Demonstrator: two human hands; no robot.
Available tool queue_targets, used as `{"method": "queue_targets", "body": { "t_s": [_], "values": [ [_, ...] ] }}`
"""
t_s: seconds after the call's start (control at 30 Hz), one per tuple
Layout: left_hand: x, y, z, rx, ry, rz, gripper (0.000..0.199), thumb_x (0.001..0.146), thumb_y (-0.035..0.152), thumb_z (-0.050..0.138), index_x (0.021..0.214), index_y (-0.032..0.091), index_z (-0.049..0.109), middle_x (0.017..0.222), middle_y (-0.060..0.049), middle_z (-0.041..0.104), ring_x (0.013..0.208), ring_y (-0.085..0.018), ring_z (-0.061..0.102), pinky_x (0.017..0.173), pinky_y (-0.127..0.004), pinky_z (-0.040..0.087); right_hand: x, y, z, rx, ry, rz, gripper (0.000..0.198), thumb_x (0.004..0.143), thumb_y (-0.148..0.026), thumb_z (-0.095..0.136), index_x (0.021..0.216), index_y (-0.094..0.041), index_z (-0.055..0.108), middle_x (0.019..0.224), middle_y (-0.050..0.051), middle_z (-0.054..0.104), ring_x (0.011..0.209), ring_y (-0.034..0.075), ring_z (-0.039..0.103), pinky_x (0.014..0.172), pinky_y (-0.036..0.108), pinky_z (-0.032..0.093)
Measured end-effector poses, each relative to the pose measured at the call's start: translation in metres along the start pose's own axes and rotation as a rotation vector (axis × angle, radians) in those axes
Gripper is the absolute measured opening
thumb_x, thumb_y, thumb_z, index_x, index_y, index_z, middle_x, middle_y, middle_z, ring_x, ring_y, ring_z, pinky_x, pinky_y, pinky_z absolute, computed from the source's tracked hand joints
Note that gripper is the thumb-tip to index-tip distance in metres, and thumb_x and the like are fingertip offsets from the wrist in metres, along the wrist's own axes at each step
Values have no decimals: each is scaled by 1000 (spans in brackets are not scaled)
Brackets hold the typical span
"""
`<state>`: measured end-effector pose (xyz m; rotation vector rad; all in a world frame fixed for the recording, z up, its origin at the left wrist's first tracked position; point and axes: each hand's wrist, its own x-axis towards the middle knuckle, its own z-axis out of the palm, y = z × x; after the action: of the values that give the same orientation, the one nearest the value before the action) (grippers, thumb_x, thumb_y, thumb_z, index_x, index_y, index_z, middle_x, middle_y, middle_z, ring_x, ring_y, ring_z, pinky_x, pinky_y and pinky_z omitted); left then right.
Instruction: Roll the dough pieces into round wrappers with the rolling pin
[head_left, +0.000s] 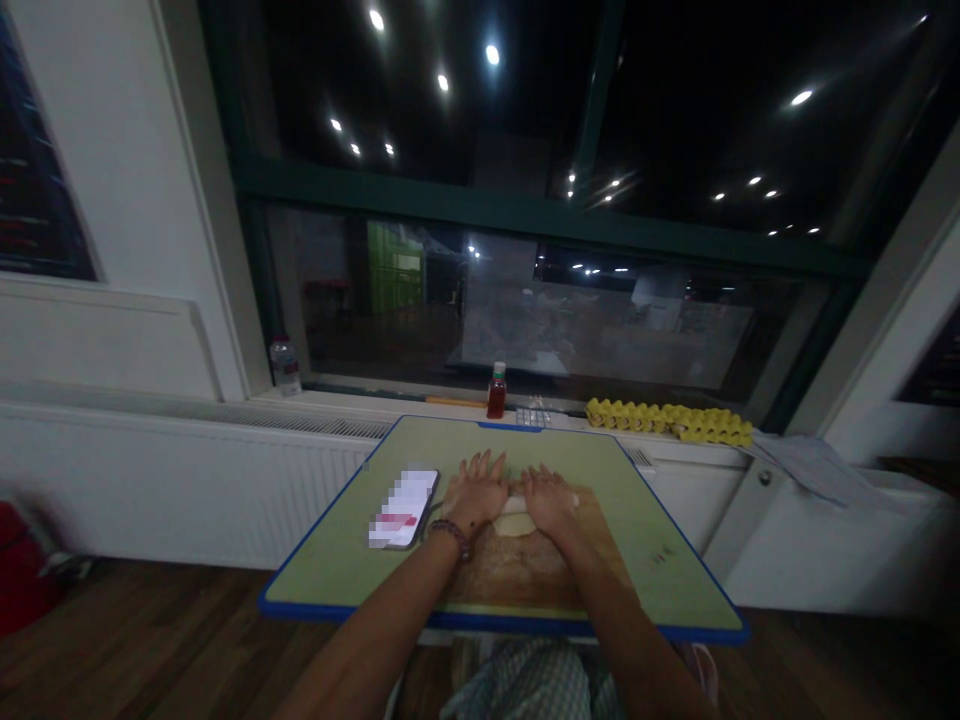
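Spreading wide, my left hand [481, 492] and right hand [550, 499] cover a pale cylindrical pin [517, 503]; lopsided pressure could tear the flat cream dough [515, 525].

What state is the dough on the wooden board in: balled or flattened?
Flattened: the dough shows as a pale, flat sheet with a rounded near edge, lying on the wooden board; far edge unclear.

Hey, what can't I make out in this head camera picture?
All in the head view:
- Most of the pale roller: hidden under the left hand and right hand.
- Text on the phone: blurred into blocks.
- Writing on the red bottle: too small.
- The red object on the floor: cut off by the left edge.
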<state>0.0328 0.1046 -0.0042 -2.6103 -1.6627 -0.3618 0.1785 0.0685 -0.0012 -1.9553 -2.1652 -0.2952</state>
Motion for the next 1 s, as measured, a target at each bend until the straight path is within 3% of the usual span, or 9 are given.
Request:
{"method": "queue_targets", "body": {
  "t_s": [0.2, 0.4, 0.5, 0.6, 0.7, 0.87, 1.0],
  "values": [
    [-5, 3, -5, 5, -33, 33, 56, 95, 30, 27, 149, 18, 32, 156, -12, 26, 144, -29, 20, 115, -53, 13, -20, -2, -2, -14, 0, -1, 45, 92, -13, 31, 128, -7, 57, 134, 18, 54, 127, 23, 50, 107, 38, 36],
    [-19, 6, -9, -41, 8, 70, 53, 96, 33, 25, 147, 23, 36, 155, -8, 31, 143, -27, 23, 116, -48, 16, -47, 0, -2, 92, 63, 8, 49, 98, -22, 22, 134, -11, 53, 137, 12, 53, 128, 20, 48, 109, 34, 35],
    [-13, 4, -11, -86, -50, 70, 54, 96, 36, 25, 147, 22, 34, 155, -7, 30, 143, -26, 23, 116, -47, 17, -37, 3, -6, 84, 6, -24, 46, 100, -25, 23, 130, -14, 57, 136, 12, 55, 127, 18, 49, 110, 33, 34],
    [-1, 3, -14, -121, -96, 4, 56, 95, 37, 29, 148, 21, 33, 156, -9, 27, 144, -28, 21, 115, -48, 18, -18, 5, -11, 32, -48, -26, 33, 98, -34, 43, 124, -18, 58, 129, 11, 58, 116, 21, 56, 100, 42, 44],
    [10, 4, -15, -111, -14, -65, 56, 94, 38, 34, 145, 16, 36, 154, -13, 31, 141, -30, 25, 114, -48, 21, -1, 4, -14, 6, -47, -29, 36, 92, -39, 58, 122, -19, 55, 123, 8, 57, 103, 21, 59, 87, 43, 51],
    [20, 3, -14, -93, 173, -67, 45, 93, 37, 37, 129, 13, 50, 138, -15, 48, 128, -30, 40, 105, -44, 33, 15, 4, -11, -21, -28, -4, 34, 92, -38, 57, 121, -20, 56, 123, 8, 57, 103, 21, 59, 87, 42, 52],
    [22, 3, -18, -78, 190, -43, 37, 94, 35, 37, 116, 13, 58, 123, -14, 56, 119, -28, 44, 100, -43, 36, 17, 3, -6, -36, -16, 38, 35, 92, -39, 57, 121, -19, 56, 123, 7, 57, 102, 20, 59, 86, 42, 52]
  ]
}}
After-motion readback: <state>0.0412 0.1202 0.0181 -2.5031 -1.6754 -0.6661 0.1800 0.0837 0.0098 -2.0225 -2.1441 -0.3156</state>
